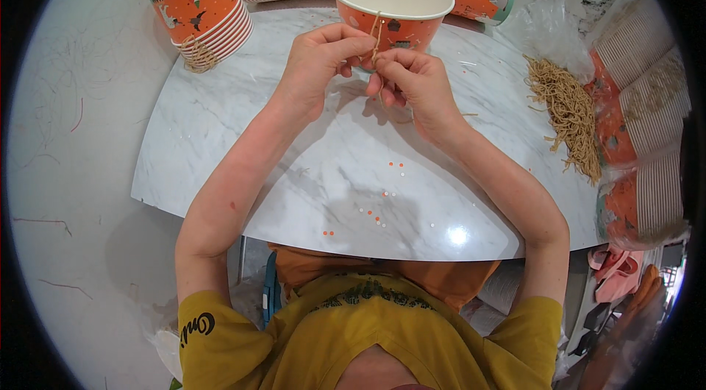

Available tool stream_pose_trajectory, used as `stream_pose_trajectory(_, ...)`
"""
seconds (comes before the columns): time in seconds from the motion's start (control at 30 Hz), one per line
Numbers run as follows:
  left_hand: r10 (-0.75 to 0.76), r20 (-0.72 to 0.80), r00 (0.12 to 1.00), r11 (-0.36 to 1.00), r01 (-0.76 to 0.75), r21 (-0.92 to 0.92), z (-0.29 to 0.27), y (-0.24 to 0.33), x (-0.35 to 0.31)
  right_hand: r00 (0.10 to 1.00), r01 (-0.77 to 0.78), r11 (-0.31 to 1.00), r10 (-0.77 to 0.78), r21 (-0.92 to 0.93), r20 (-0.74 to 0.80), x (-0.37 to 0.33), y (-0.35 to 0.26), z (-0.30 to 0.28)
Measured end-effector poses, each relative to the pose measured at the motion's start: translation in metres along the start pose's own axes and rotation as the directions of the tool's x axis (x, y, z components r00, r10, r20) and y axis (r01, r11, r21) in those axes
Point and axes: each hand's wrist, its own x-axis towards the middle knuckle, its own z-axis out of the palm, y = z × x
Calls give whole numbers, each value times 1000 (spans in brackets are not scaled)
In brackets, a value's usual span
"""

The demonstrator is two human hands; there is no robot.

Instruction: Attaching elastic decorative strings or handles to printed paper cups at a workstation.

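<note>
Tan cord (pixel 379 28) runs down before an orange cup (pixel 419 23) on the worktop (pixel 331 199), pinched in the fingers of left hand (pixel 316 62) and right hand (pixel 421 84), seemingly to steady it.

A person wears a mustard-yellow T-shirt (pixel 375 327), its open neckline (pixel 376 346) seen from above and a dark, ornate print (pixel 371 293) arching across the front. Bold black script (pixel 197 325) curls over the short left sleeve (pixel 232 349), while the visible part of the right sleeve (pixel 526 338) shows plain yellow cloth. Orange bottoms (pixel 450 285) show beyond the shirt. Forearms (pixel 254 151), left hand (pixel 316 62) and right hand (pixel 418 88) are bare.
</note>
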Motion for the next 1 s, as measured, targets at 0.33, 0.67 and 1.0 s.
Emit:
stream_pose_trajectory(0.33, -1, -25, 1000, 1000, 1, -2, 0, -2, 1, 1000, 18, 999, -18, -34, -1, -4, -3, 2)
stream_pose_trajectory(0.67, 20, -12, 1000, 1000, -20, -3, -2, -3, 1, 999, 35, 998, -34, -47, 25, -3, 0, 1)
stream_pose_trajectory(1.0, -23, 11, 1000, 987, 25, -156, 0, 2, 0, 999, 54, 997, -54, -60, 10, -3, -4, 3)
